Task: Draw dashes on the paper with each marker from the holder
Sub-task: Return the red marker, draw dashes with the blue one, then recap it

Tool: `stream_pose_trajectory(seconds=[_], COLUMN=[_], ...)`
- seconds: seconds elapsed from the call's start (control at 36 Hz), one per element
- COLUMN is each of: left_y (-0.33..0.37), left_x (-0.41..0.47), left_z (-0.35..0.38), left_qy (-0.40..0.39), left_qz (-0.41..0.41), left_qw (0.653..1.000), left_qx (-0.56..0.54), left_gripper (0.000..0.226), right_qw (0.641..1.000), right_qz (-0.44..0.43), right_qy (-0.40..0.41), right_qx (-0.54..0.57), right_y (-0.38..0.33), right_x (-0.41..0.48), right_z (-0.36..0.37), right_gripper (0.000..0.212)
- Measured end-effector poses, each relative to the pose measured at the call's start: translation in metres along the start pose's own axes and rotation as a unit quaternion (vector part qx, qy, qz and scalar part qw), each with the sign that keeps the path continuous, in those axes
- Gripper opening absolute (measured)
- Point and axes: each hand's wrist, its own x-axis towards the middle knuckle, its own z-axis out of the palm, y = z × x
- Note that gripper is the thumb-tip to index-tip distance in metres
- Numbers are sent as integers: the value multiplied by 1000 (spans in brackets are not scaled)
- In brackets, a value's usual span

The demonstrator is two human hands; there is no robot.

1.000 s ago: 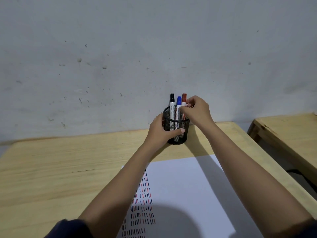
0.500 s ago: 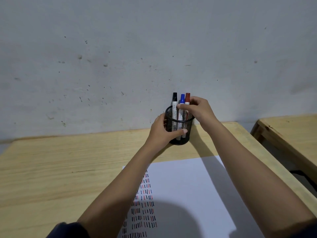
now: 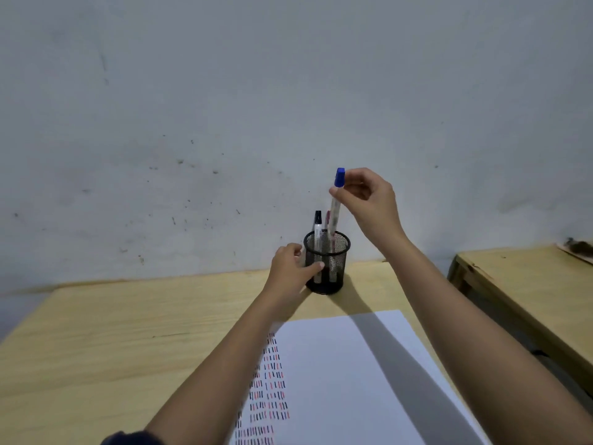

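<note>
A black mesh holder (image 3: pixel 333 268) stands on the wooden table (image 3: pixel 128 332) near the wall. My left hand (image 3: pixel 290 266) grips its left side. My right hand (image 3: pixel 369 200) pinches a blue-capped marker (image 3: pixel 336 203) just below its cap and holds it raised, its lower end still above the holder's rim. A black-capped marker (image 3: pixel 317 226) stays upright in the holder, with a red marker (image 3: pixel 328 220) partly hidden behind the blue one. A white paper (image 3: pixel 353 380) lies in front, with rows of black and red dashes (image 3: pixel 269 390) along its left part.
A grey, speckled wall (image 3: pixel 224 123) rises right behind the table. A second wooden table (image 3: pixel 529 284) stands to the right across a narrow gap. My forearms stretch over the paper and cast a shadow across it.
My right hand has closed on the blue marker and lifted it up out of the holder. My left hand keeps its hold on the holder. The camera has tilted slightly.
</note>
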Motion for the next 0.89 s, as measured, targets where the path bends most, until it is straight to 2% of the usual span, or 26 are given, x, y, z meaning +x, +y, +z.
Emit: stream_pose_trajectory(seconds=[0.08,0.17,0.25,0.5,0.69,0.78,0.89], left_y=[19,48,69,84,81,81,75], left_x=[-9,-24,-41,-93,-108,-110,-113], left_z=[-22,-47,-66,-79,-76,-77,-83], left_qy=[22,61,61,7,26,54,104], left_qz=[22,69,107,160,182,179,150], left_qw=[999,991,983,985,982,982,977], left_qx=[-27,-101,-139,-71,-31,-40,-108], left_gripper=[46,27,14,14,10,9,7], right_qw=[999,994,984,956,956,969,985], right_qz=[-37,-68,-95,-111,-100,-52,17], right_qy=[-8,-26,-55,-152,-176,-170,-145], right_qx=[-33,-80,-137,-226,-214,-170,-93], right_y=[-16,-26,-30,-41,-45,-46,-35], right_x=[-12,-27,-43,-91,-106,-111,-114], right_z=[-3,-6,-8,-8,-15,-20,-31], right_gripper=[17,17,16,14,12,11,11])
